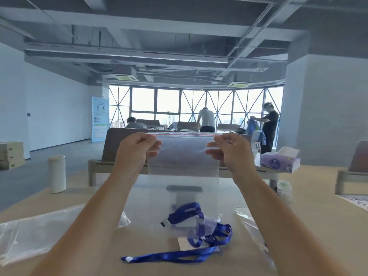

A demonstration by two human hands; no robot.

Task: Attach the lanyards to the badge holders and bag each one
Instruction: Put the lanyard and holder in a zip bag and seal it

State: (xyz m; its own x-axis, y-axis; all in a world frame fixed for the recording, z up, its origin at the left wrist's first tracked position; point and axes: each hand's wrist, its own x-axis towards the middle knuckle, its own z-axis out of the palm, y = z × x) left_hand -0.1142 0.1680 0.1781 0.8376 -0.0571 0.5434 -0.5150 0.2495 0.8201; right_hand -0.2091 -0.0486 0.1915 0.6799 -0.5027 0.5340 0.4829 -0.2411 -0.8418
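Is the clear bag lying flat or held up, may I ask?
Held up: left hand and right hand pinch the top corners of the clear bag.

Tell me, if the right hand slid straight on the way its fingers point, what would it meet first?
Probably the left hand, which pinches the same bag at the opposite top corner; depth is unclear.

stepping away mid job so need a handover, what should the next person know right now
Left hand and right hand each pinch a top corner of the clear zip bag, held up above the table.
Badge holder and blue lanyard show through its lower part; inside or behind, cannot tell.
More lanyard lies on the table; spare bags lie at left.
Likely left: seal this bag, set it aside, do the next.
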